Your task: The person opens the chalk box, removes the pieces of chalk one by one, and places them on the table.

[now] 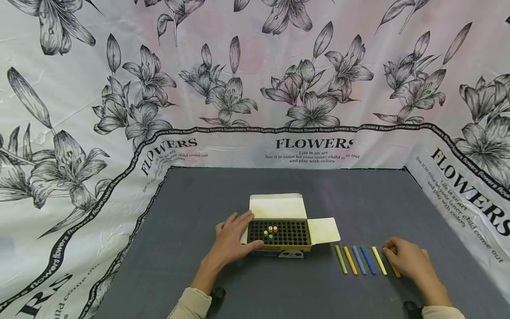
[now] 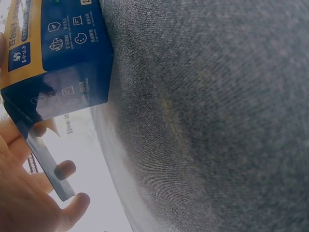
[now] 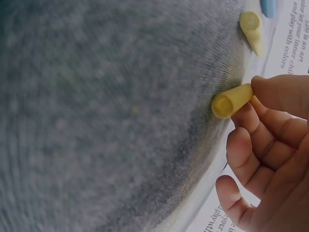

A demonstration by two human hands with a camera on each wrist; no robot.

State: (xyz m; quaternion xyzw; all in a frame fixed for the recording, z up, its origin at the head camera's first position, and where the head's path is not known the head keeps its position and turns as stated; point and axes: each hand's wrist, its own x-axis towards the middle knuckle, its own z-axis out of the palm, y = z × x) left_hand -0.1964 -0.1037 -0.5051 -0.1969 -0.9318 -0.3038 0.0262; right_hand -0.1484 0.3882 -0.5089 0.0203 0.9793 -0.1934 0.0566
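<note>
A chalk box (image 1: pixel 279 248) with its lid flaps folded out holds a dark rack of round holes. Several chalk ends, yellow, pink and green, show in the rack's left half. My left hand (image 1: pixel 231 241) holds the box's left end, thumb along the front edge and fingers toward the back corner. In the left wrist view, fingers lie around a side flap (image 2: pixel 50 166) below the blue box. My right hand (image 1: pixel 410 259) pinches a yellow chalk stick (image 3: pixel 231 101) between thumb and fingers, at the right end of a row of chalks; its near end points out from the fingertips.
Left of the right hand lie a light yellow chalk (image 1: pixel 380 260), a blue chalk (image 1: pixel 368 260), a paler blue chalk (image 1: pixel 359 260), an orange-yellow chalk (image 1: pixel 350 260) and a yellow-green chalk (image 1: pixel 341 260). A white flap (image 1: pixel 323 230) sticks out beside the box. Flower-printed cloth (image 1: pixel 223 148) borders the grey table (image 1: pixel 191 195).
</note>
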